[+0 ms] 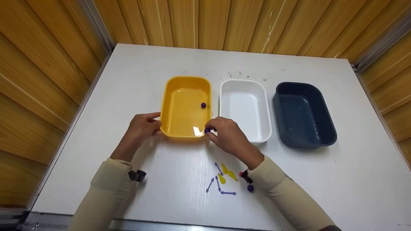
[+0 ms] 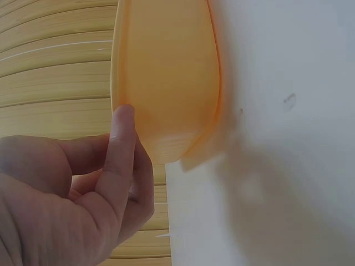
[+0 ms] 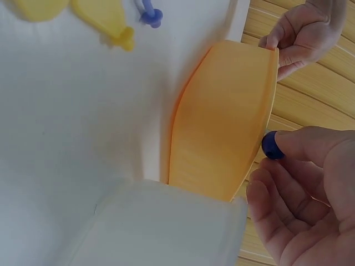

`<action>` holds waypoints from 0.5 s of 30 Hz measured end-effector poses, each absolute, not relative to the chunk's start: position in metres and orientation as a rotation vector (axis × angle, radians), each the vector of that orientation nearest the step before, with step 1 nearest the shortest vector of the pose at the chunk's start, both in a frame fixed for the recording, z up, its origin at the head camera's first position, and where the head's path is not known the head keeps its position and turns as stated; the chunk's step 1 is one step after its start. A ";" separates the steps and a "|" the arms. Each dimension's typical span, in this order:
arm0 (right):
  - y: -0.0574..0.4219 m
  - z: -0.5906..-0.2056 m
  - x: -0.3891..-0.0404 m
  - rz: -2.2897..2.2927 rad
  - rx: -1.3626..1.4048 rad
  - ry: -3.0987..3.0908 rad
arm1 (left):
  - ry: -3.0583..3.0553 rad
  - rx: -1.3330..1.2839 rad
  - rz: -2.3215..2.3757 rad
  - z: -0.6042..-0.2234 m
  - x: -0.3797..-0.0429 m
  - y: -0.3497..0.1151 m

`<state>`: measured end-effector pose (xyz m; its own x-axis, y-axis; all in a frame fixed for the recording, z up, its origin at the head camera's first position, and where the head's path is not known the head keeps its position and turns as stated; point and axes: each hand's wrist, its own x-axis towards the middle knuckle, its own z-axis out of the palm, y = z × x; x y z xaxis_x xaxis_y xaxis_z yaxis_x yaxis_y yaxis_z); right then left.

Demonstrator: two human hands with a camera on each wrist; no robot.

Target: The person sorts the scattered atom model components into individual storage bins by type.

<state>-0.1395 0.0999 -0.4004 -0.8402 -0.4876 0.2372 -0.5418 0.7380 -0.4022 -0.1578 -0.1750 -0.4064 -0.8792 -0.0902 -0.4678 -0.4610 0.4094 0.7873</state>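
My left hand (image 1: pixel 143 128) grips the near left corner of a yellow plastic tub (image 1: pixel 186 125), a finger lying along its outer wall in the left wrist view. Between thumb and fingers my right hand (image 1: pixel 228 134) pinches a small dark purple ball (image 3: pixel 272 145), right at the tub's near right rim. Another purple ball (image 1: pixel 203 105) lies inside the tub, by its right wall. In the right wrist view the pinched ball shows as blue beside the tub's rim.
A white tub (image 1: pixel 268 128) and a dark blue tub (image 1: pixel 330 138) stand to the right. Several purple rods (image 1: pixel 228 192) and yellow drop-shaped pieces (image 1: pixel 222 178) lie on the white table (image 1: pixel 173 192). One more purple ball (image 1: pixel 250 188) rests near my right sleeve, with a pink piece (image 1: pixel 241 174) nearby.
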 end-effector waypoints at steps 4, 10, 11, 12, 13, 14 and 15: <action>0.099 -0.401 -0.141 0.707 0.871 -2.787 | 2.315 -0.463 1.481 -0.406 -0.157 -0.176; 0.094 -0.400 -0.143 0.695 0.863 -2.838 | 2.320 -0.475 1.480 -0.407 -0.157 -0.176; 0.093 -0.400 -0.144 0.689 0.858 -2.855 | 2.322 -0.477 1.475 -0.407 -0.157 -0.175; 0.093 -0.400 -0.144 0.689 0.854 -2.870 | 2.326 -0.474 1.468 -0.407 -0.157 -0.175; 0.092 -0.399 -0.144 0.688 0.853 -2.881 | 2.328 -0.478 1.464 -0.407 -0.158 -0.174; 0.092 -0.399 -0.144 0.686 0.853 -2.888 | 2.331 -0.481 1.460 -0.407 -0.158 -0.174; 0.092 -0.399 -0.144 0.684 0.852 -2.893 | 2.333 -0.481 1.459 -0.406 -0.158 -0.173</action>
